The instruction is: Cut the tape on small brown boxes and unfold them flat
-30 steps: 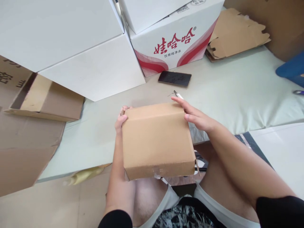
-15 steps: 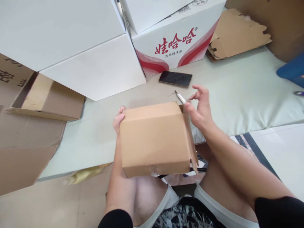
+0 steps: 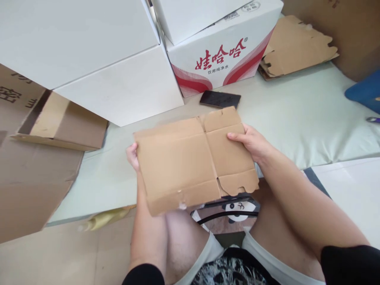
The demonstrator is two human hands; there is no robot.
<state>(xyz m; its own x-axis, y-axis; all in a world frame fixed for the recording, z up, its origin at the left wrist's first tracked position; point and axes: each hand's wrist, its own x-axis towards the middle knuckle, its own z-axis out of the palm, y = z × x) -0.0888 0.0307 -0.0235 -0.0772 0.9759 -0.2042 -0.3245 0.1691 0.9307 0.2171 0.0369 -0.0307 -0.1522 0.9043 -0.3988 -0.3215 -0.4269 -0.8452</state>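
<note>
A brown cardboard box (image 3: 175,164) spans the space above my lap, its right-hand flaps spread out flat. My left hand (image 3: 132,156) grips its left edge, most of the fingers hidden behind the board. At the other end, my right hand (image 3: 252,142) pinches the unfolded flap with the thumb on top and the fingers underneath. A bit of clear tape clings to the near edge. Just beyond the cardboard lies a dark phone (image 3: 220,99).
White boxes (image 3: 124,87) stack at the back left, beside a white and red carton (image 3: 222,59). Flattened cardboard (image 3: 299,47) rests at the back right. An open brown box (image 3: 80,122) sits left. A blue object (image 3: 363,91) is at the right edge.
The box's right end has opened out into flat flaps. My right hand has closed on that flap. The slim white tool near it is now out of sight. My left hand moved slightly left.
</note>
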